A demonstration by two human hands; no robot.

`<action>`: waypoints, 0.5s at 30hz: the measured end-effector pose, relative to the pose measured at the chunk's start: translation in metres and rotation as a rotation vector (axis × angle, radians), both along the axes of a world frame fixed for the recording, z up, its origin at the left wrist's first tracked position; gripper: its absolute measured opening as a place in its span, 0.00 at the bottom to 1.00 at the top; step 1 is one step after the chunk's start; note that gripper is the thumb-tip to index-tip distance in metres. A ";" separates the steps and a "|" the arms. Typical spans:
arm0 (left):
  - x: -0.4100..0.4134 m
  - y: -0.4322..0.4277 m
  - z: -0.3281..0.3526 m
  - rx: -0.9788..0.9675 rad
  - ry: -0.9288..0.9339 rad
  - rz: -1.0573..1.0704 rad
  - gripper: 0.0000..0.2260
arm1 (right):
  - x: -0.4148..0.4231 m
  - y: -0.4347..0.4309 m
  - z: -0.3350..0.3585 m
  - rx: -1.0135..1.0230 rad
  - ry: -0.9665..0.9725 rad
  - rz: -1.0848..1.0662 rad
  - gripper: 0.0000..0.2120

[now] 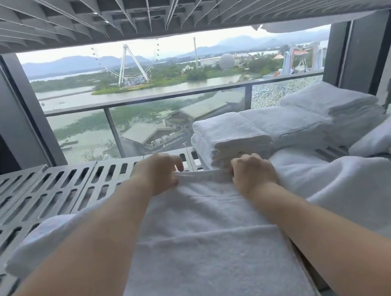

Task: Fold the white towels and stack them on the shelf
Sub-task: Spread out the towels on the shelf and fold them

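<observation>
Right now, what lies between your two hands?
In the head view, only the hemmed edge of the white terry towel spans from the left hand to the right hand; both pinch it.

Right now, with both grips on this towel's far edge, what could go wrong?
The right grip sits close beside the folded stack; moving the edge could knock it askew.
The towel lies against loose towels on its right, so a pull may drag them along.
The left grip pinches only a thin hem, which may slip and leave the fold uneven.
</observation>
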State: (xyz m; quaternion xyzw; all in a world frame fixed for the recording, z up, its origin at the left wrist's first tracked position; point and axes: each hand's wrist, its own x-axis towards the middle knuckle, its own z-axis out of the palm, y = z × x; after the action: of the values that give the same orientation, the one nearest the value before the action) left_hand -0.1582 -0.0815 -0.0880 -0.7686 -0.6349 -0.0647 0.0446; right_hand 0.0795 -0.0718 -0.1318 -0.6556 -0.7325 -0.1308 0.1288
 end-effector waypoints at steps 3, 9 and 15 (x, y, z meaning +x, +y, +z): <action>0.013 -0.001 -0.006 0.054 0.072 -0.014 0.10 | 0.000 0.000 0.000 -0.032 -0.020 -0.001 0.13; 0.016 -0.002 -0.011 0.148 0.208 0.038 0.10 | -0.001 -0.005 0.001 0.018 0.022 0.020 0.09; 0.018 -0.007 -0.013 0.294 0.225 0.148 0.08 | -0.006 -0.017 0.004 -0.012 0.183 0.237 0.07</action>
State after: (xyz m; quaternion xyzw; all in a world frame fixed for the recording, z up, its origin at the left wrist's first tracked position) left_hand -0.1403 -0.0883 -0.1012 -0.7072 -0.6645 -0.0673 0.2317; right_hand 0.0734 -0.0892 -0.1283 -0.5745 -0.7907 -0.0501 0.2057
